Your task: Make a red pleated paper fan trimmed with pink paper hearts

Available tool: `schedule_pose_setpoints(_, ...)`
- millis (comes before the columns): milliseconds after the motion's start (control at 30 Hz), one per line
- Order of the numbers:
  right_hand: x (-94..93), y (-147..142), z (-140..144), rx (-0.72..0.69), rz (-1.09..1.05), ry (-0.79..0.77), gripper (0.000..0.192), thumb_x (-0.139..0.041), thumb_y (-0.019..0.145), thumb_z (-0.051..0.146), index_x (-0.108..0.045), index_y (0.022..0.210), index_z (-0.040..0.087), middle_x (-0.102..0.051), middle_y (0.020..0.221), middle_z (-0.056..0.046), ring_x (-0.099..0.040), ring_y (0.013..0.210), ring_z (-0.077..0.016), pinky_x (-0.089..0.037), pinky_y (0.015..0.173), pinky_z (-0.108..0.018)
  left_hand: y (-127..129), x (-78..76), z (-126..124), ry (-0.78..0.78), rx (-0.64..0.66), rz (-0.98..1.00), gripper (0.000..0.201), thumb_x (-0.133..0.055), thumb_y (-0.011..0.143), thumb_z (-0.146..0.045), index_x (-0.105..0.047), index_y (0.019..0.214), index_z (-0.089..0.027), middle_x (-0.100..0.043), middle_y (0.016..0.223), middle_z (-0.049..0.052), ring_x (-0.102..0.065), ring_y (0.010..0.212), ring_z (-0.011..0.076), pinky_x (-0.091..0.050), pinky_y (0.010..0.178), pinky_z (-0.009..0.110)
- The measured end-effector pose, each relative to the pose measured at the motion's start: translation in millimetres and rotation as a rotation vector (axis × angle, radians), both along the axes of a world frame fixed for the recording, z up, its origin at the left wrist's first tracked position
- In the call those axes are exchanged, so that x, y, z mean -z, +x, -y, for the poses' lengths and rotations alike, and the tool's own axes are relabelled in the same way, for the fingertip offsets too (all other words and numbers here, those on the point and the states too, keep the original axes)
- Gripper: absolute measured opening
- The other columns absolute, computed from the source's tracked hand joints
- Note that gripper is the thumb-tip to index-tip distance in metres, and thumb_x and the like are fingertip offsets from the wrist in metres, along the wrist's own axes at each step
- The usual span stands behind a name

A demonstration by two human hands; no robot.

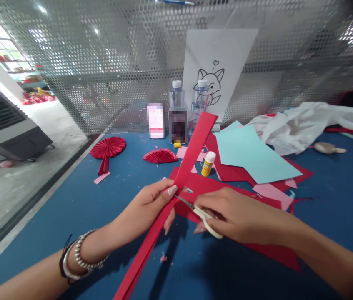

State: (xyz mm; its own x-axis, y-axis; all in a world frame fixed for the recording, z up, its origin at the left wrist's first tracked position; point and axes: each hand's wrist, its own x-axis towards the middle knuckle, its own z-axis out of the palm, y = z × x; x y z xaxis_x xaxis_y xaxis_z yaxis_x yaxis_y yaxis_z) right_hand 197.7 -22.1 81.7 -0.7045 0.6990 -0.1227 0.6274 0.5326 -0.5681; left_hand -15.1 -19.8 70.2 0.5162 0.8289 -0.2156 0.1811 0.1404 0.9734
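Observation:
My left hand [156, 200] pinches a long red paper strip [191, 154] near its middle, thumb on top. The strip runs at a slant from the lower edge of the view up past the glue stick, and its lower part looks folded or doubled. In my right hand [226, 212] is a pair of scissors [206, 218] with cream handles. Their blades point left and meet the edge of the strip beside my left thumb; how far they cut in is hidden. Below both hands lies red paper [201, 187] on the blue table [79, 225].
A glue stick [208, 164], a small red fan [160, 156] and a round red fan with a handle [108, 150] stand or lie farther back. Light blue paper [251, 150] covers red sheets at right, near a white plastic bag [301, 125]. Bottles [176, 96] and a phone [155, 121] line the mesh panel.

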Motion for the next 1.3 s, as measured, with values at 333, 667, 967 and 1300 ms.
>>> schedule_pose_setpoints(333, 15.0, 27.9, -17.3, 0.088, 0.065, -0.091, 0.017, -0.042, 0.086, 0.025, -0.059, 0.084, 0.021, -0.063, 0.082, -0.001, -0.059, 0.068, -0.0148, -0.038, 0.057, -0.022, -4.1, 0.2, -13.1, 0.185, -0.053, -0.104, 0.025, -0.035, 0.092, -0.038, -0.049, 0.086, -0.018, -0.051, 0.050, -0.007, -0.040, 0.042, 0.0073, -0.033, 0.046, 0.018)
schedule_pose_setpoints(667, 9.3, -2.4, -11.2, 0.358, -0.513, -0.708, 0.052, -0.031, 0.087, 0.056, -0.062, 0.100, 0.017, -0.065, 0.092, -0.011, -0.059, 0.067, -0.0170, -0.043, 0.055, -0.027, -9.6, 14.6, -18.8, 0.693, 0.067, -0.426, 0.025, -0.037, 0.091, -0.020, -0.053, 0.110, -0.019, -0.065, 0.097, 0.004, -0.060, 0.086, 0.0150, -0.041, 0.076, 0.022)
schedule_pose_setpoints(967, 22.0, -26.1, 5.5, 0.483, -0.698, -0.775, 0.031, -0.062, 0.074, 0.047, -0.057, 0.074, 0.017, -0.055, 0.065, 0.003, -0.038, 0.043, -0.0030, -0.030, 0.042, -0.017, -4.5, 19.4, -7.7, 0.803, -0.194, -0.362, 0.034, -0.043, 0.090, -0.023, -0.044, 0.124, -0.027, -0.069, 0.092, 0.001, -0.065, 0.083, 0.0148, -0.048, 0.076, 0.023)
schedule_pose_setpoints(1300, 42.5, -53.0, 11.8, 0.580, -0.833, -0.507, 0.022, -0.070, 0.066, 0.037, -0.060, 0.061, 0.017, -0.054, 0.059, 0.003, -0.051, 0.058, -0.0109, -0.041, 0.056, -0.023, 18.8, 17.9, 3.9, 0.477, -0.367, 0.296, 0.019, -0.044, 0.091, -0.026, -0.057, 0.105, -0.023, -0.067, 0.107, 0.003, -0.058, 0.107, 0.0170, -0.043, 0.094, 0.027)
